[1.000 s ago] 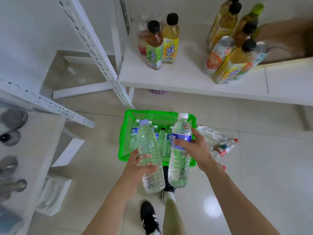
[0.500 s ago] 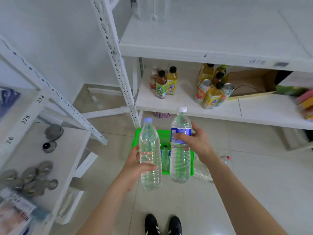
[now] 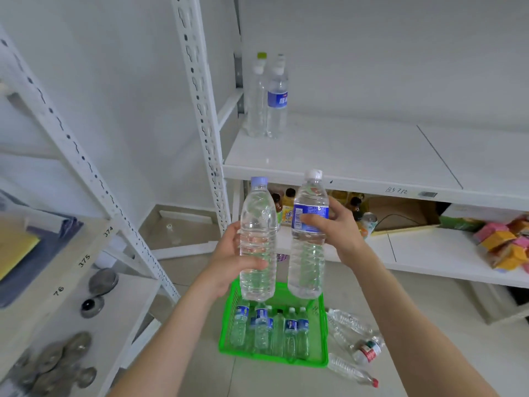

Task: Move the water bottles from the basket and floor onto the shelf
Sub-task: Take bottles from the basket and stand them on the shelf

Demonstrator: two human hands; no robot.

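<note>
I'm holding one water bottle in each hand, both in mid-air above the green basket (image 3: 272,355) and just short of the front edge of the shelf (image 3: 343,156). My left hand (image 3: 229,259) is wrapping the plain bottle (image 3: 257,239) around its lower middle, fingers curled tight. My right hand (image 3: 337,230) is gripping the blue-label bottle (image 3: 309,239) at the label.

Both are standing upright, long axis vertical, caps pointing up and tilting slightly toward the shelf.

The risks, as I'm judging them: a base clipping the shelf lip on the way in, or my load knocking over the two bottles (image 3: 269,101) standing at the back left corner. These ribbed walls are looking soft, so a squeeze could let one slip. More bottles are lying on the floor (image 3: 355,348) beside the basket; how many, I'm not sure.
</note>
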